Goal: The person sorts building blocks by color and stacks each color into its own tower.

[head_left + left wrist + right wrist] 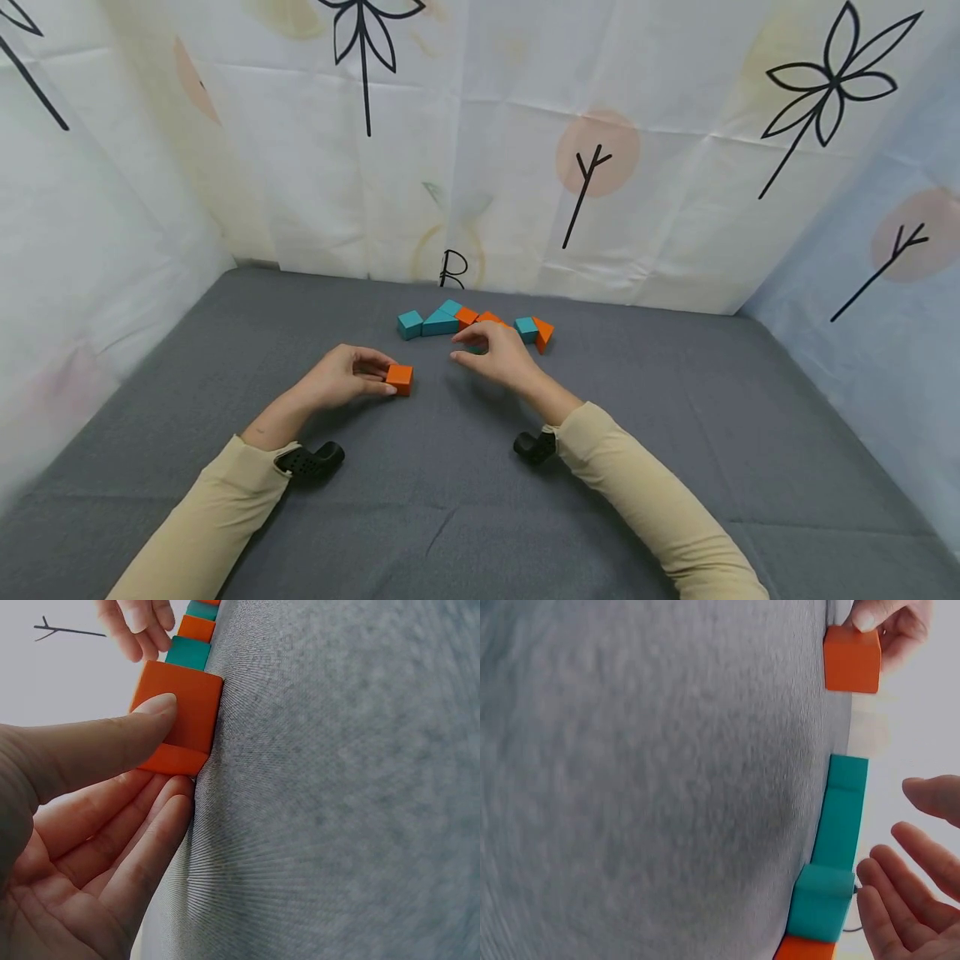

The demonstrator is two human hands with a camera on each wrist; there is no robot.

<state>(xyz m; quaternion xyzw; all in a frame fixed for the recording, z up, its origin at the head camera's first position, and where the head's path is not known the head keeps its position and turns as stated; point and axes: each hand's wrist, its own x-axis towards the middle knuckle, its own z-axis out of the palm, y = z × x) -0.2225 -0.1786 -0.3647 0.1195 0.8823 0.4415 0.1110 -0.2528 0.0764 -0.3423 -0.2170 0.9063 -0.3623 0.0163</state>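
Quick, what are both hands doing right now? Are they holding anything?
Left hand: closed, holding an orange block.
Right hand: open, holding nothing.

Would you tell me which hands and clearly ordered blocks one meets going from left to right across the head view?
Left hand, held orange cube, long teal block, right hand, rightmost teal block, orange triangular block.

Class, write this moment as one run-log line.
Left hand: pinches orange cube | Right hand: empty, near teal and orange blocks
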